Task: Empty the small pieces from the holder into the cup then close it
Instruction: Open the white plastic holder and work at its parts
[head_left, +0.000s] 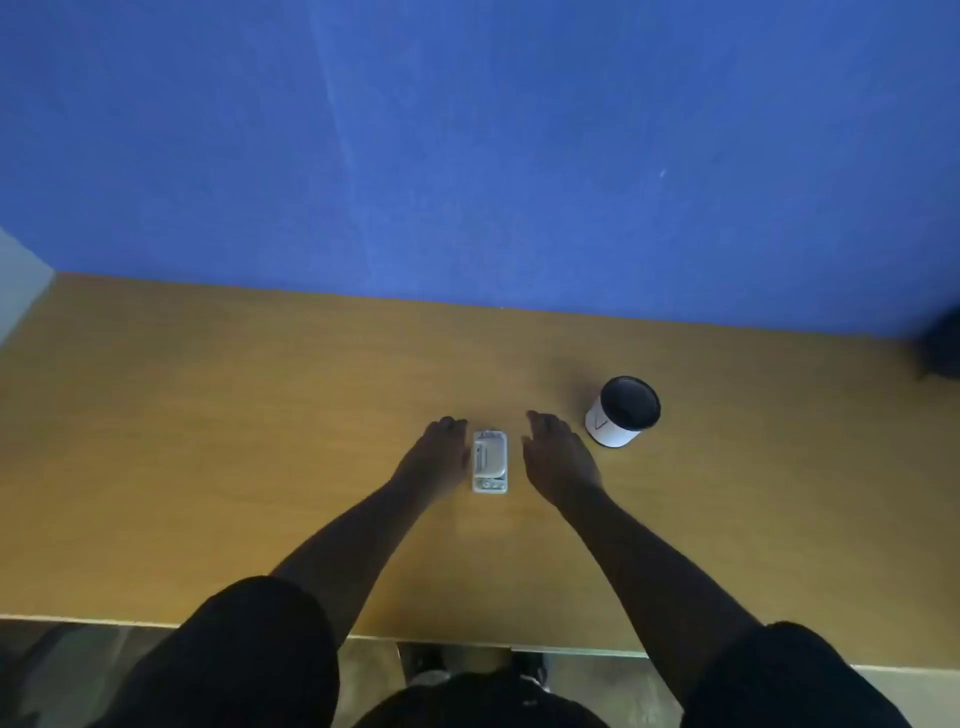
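A small pale, clear rectangular holder (490, 461) lies flat on the wooden table (208, 441), between my two hands. My left hand (439, 456) rests just left of it, fingers loosely extended, its edge close to or touching the holder's left side. My right hand (558, 457) hovers a short way to the right of the holder, fingers apart, holding nothing. A white cup (622, 411) with a dark inside stands upright to the right of my right hand. The small pieces inside the holder are too blurred to make out.
A blue wall (467, 156) rises behind the table's far edge. A dark object (943, 348) sits at the far right edge of the view. The table's near edge runs just in front of my body, with floor below.
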